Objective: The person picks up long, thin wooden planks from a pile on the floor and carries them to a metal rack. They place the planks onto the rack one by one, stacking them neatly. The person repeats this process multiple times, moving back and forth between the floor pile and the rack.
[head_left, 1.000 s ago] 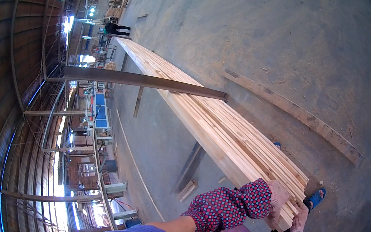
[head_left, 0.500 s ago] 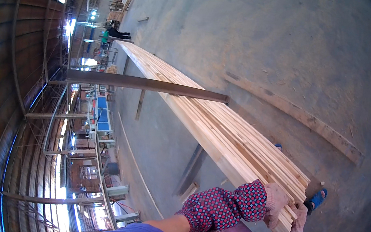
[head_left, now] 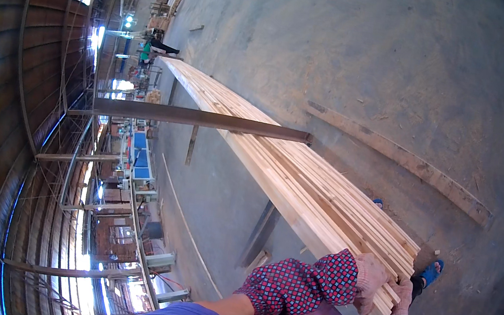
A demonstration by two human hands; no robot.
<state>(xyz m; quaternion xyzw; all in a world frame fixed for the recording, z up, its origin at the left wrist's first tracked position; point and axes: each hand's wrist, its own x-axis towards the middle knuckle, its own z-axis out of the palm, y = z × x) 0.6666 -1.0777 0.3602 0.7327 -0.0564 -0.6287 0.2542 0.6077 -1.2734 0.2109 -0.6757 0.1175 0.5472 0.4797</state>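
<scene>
A long stack of pale wooden boards [head_left: 299, 190] runs from the far left down to me at the lower right. My left hand [head_left: 370, 282], in a pink knitted glove and a red-and-blue patterned sleeve, is closed over the near end of the boards at the stack's left edge. My right hand [head_left: 402, 297], gloved the same way, grips the board ends from the right side, close to the left one. Some of its fingers are hidden behind the wood. The board ends there are slightly uneven, and one narrow piece sticks out between my hands.
A brown steel post [head_left: 206, 119] crosses in front of the stack. A long timber [head_left: 400, 159] lies on the concrete floor at the right. Beside the stack are blue sandals [head_left: 432, 272]. A person in green [head_left: 145, 52] stands far off, and blue-topped machinery [head_left: 141, 155] is at the left.
The hands have shifted very slightly at the board ends, still gripping them. The view has moved a little, and the stack lies as before.
</scene>
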